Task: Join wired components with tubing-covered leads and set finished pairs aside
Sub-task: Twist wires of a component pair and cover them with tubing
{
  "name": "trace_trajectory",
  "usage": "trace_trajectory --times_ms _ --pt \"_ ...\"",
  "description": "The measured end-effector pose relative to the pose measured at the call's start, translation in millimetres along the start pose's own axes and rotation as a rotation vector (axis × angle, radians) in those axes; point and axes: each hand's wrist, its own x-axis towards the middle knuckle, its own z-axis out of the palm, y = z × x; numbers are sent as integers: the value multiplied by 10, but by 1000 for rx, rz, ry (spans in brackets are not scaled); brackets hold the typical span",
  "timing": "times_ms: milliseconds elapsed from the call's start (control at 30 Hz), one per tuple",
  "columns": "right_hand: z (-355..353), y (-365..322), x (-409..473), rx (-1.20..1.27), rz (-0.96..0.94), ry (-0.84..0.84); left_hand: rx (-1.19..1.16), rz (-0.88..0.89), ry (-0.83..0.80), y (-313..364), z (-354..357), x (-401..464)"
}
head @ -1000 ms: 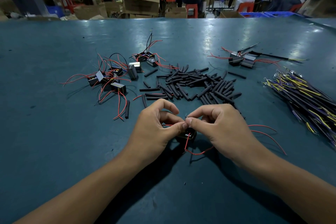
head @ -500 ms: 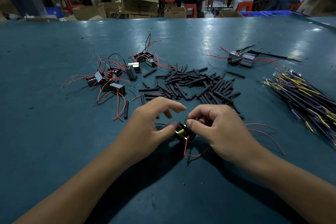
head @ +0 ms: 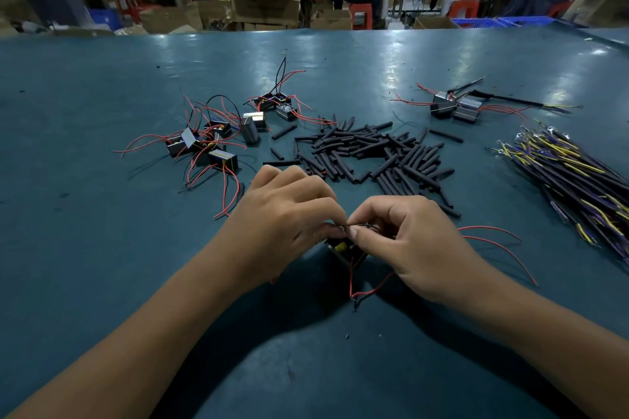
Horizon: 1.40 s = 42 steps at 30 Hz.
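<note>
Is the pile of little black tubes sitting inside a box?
No, the black tubes lie loose on the bare blue table, just beyond the two hands.

The left hand (head: pixel 286 224) and right hand (head: pixel 408 245) cover most of the black component (head: pixel 343 250) between them; what their meeting fingertips pinch is too fine to tell. The wire bundle (head: pixel 571 180) runs off the right edge, and the background workers are cut off at the top

Both forearms fwd, left hand (head: pixel 286 224) & right hand (head: pixel 412 245) fingertip-to-fingertip, pinching.
</note>
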Motion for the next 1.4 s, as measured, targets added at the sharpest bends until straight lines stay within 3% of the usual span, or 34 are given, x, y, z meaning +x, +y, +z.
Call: trace_trajectory --times_ms 233,400,533,600,700,833,967,1267,1400 --pt "30 -11 -30 -11 -66 -14 -197 -117 -114 -11 21 -25" --pt "36 -25 -50 13 -105 -1 -687 -428 -275 31 2 -40" --pt "74 -33 -51 43 -118 11 -1046 -851 -244 155 48 -27" --pt "80 -35 -48 40 -122 9 -1104 -931 -241 185 62 -15" --pt "55 -17 -28 35 -115 5 -974 -822 -215 110 18 -14" --pt "17 8 -14 57 -100 -15 -441 -351 -73 -59 -79 -53" --pt "8 25 -15 46 -103 -20 -301 -127 -59 -63 -78 -57" --pt "12 10 -8 46 -131 -31 -162 -27 -54 -29 -85 -25" --pt "6 -6 -22 54 -148 -8 -373 -194 -137 33 -66 -41"
